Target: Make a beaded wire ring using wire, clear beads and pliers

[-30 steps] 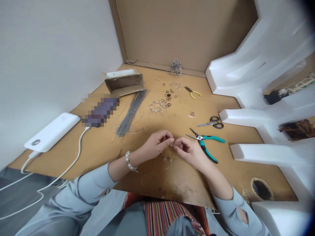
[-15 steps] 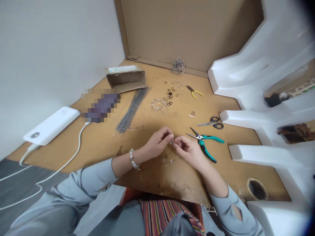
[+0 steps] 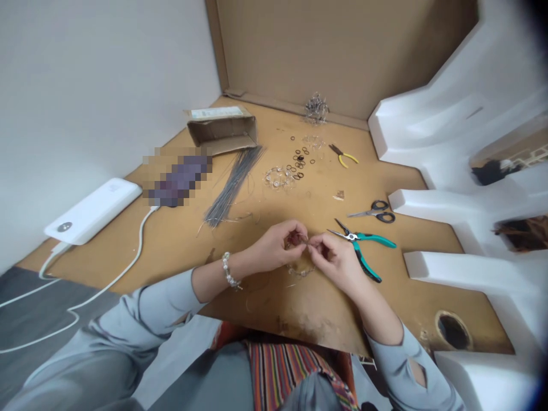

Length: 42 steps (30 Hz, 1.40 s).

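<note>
Beaded wire loop (image 3: 302, 273) is, in the head view, the item under work: it hangs just below the meeting fingertips of both hands, above the near part of the tabletop (image 3: 368, 188). Left hand (image 3: 274, 249) is curled, thumb and forefinger pinching at the top of the loop; right hand (image 3: 338, 264) pinches at the same spot, its tips touching or nearly touching the left's. Exactly what lies between the tips is too small to tell. As to progress, clear beads sit along the lower arc, so that portion is judged done; the section at the fingertips is judged unfinished, and the amount left cannot be determined. A similar beaded ring (image 3: 280, 184) lies farther back, between a bundle of grey wires (image 3: 233, 188) and a scatter of small dark rings (image 3: 299, 160). Green-handled pliers (image 3: 353, 237) rest with jaws apart just beside the right hand, unused. Compared with half a second ago, the fingertips are closer together, the left fingers are more rounded, and the small clear piece then visible between them is no longer distinguishable; pliers, ring and wires lie unmoved.
</note>
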Each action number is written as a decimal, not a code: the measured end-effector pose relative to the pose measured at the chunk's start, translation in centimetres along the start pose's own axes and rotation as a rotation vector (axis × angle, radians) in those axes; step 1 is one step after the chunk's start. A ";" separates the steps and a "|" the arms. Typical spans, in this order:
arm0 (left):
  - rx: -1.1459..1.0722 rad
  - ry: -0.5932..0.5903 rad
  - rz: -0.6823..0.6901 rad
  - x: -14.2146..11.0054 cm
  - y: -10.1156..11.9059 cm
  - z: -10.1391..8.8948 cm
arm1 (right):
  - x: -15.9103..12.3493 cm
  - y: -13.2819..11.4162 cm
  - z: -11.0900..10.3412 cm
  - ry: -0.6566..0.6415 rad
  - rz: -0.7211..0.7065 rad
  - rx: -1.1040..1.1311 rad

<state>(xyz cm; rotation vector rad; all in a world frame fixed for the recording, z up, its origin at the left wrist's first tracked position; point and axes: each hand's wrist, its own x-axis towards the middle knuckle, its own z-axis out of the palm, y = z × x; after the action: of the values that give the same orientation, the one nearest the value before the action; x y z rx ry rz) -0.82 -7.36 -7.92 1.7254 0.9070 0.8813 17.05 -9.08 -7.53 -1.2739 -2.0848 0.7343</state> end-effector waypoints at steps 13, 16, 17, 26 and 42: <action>-0.236 -0.005 -0.020 0.0 0.1 -0.3 | -0.1 0.3 0.6 0.008 0.019 0.107; -0.249 -0.016 -0.064 0.1 -0.1 -0.3 | -0.2 0.2 0.7 0.005 -0.003 0.088; -0.252 -0.020 -0.067 0.2 -0.2 -0.3 | -0.3 0.1 0.7 0.004 -0.012 0.077; -0.133 -0.079 -0.078 0.1 -0.2 -0.3 | -0.4 -0.2 0.5 0.046 -0.074 -0.010; -0.045 -0.052 0.055 0.2 -0.1 -0.7 | -0.5 0.0 0.5 0.060 -0.010 0.032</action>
<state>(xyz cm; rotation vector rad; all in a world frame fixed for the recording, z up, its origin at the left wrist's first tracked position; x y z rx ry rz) -1.34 -6.89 -7.85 1.7336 0.8024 0.8823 16.91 -9.57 -7.94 -1.2522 -2.0221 0.7140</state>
